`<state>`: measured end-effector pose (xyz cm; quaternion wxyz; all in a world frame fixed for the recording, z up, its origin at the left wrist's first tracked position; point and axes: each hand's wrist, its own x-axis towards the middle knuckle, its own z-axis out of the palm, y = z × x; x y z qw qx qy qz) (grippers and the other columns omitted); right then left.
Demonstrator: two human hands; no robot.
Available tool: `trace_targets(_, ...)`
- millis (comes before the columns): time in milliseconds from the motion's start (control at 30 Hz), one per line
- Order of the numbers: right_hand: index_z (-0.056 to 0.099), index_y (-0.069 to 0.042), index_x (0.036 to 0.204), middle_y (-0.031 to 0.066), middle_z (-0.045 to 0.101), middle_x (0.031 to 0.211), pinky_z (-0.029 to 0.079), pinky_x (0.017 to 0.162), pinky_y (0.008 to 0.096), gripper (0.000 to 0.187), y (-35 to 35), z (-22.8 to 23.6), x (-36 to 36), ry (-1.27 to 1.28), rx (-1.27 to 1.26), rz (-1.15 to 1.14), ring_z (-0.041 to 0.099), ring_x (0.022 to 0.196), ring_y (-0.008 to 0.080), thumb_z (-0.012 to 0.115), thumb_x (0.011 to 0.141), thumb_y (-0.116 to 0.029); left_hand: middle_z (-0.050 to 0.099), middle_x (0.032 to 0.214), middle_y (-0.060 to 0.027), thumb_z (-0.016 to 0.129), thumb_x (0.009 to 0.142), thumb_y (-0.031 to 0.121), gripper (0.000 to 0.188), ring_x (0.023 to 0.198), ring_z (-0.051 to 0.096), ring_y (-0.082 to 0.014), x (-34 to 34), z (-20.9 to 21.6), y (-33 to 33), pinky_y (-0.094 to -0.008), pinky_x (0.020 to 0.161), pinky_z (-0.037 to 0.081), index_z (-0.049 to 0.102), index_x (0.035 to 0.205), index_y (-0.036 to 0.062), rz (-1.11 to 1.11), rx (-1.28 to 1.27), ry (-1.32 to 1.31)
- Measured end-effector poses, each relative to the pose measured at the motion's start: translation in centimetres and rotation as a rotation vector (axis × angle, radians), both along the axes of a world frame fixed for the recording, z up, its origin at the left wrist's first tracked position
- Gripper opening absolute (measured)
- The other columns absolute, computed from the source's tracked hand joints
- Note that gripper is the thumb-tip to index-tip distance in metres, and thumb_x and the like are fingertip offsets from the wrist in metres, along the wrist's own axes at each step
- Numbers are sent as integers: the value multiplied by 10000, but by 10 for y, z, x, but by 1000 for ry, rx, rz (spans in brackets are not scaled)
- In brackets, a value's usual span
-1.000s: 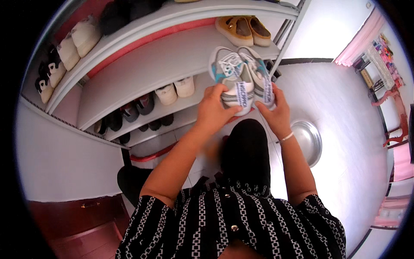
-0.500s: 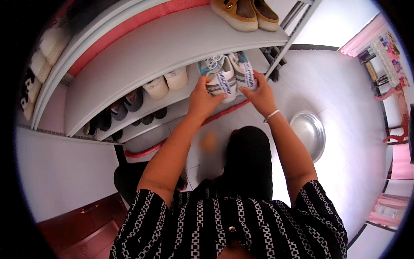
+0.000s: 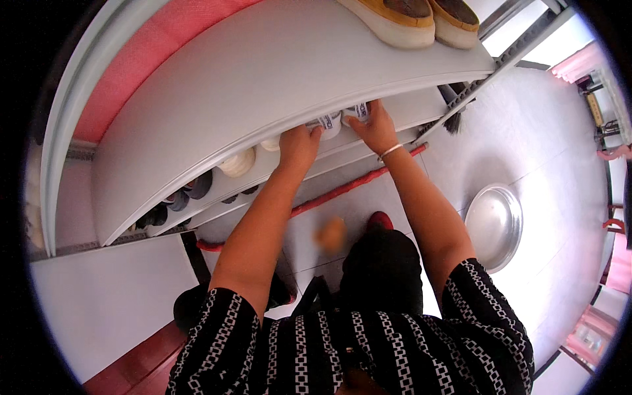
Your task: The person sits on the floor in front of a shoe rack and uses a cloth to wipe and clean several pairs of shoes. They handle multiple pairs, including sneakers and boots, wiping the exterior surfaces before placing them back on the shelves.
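A pair of white-and-grey sneakers stands heels toward me on the shelf below the wide grey one, fronts hidden under its edge. My left hand (image 3: 301, 146) is at the outer side of the left sneaker (image 3: 332, 125), thumb against its heel. On the other side, my right hand (image 3: 376, 130) grips the right sneaker (image 3: 356, 113) at its heel, thumb in front and fingers along its outer side. Both hands are closed on the pair, though the left fingertips are partly hidden. To the left sits a cream shoe (image 3: 238, 162), with dark shoes (image 3: 197, 185) beyond it.
Tan shoes (image 3: 395, 23) with thick pale soles stand on the wide grey shelf (image 3: 243, 79) above my hands. A metal post (image 3: 520, 49) bounds the rack on the right. A steel basin (image 3: 494, 227) is on the tiled floor; a red strip (image 3: 339, 191) runs below the rack.
Both hands have pushed the sneakers deeper under the wide shelf, so less of the pair shows. My view has shifted closer to the rack.
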<state>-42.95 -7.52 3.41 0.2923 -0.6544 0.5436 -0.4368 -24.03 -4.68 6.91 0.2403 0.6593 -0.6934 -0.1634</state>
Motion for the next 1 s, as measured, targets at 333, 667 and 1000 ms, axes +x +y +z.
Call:
trace_targets(333,359,9,1264,244,511,1173,428,921,421,709,-26,7,6,291,7,-62,514,1068,397,718,693,-210,565,1128,-261,659,771,311,548,1045,538,-413,-6,5,-18,-450,892,428,492,1167,-29,140,47,-184)
trace_targets(667,643,-46,947,131,658,873,490,764,366,202,41,197,-96,-22,-125,-86,630,843,296,633,805,-189,587,1148,-155,664,782,145,422,1007,588,-290,-79,154,31,-375,881,460,547,1184,91,-431,-133,173)
trace_targets(1000,584,-45,1147,175,569,1186,430,930,391,533,-71,191,-117,452,-364,-114,537,1089,331,712,692,-292,510,1253,-210,664,715,531,718,1142,510,-330,-109,174,-95,-380,956,402,516,1250,74,-269,-267,-222)
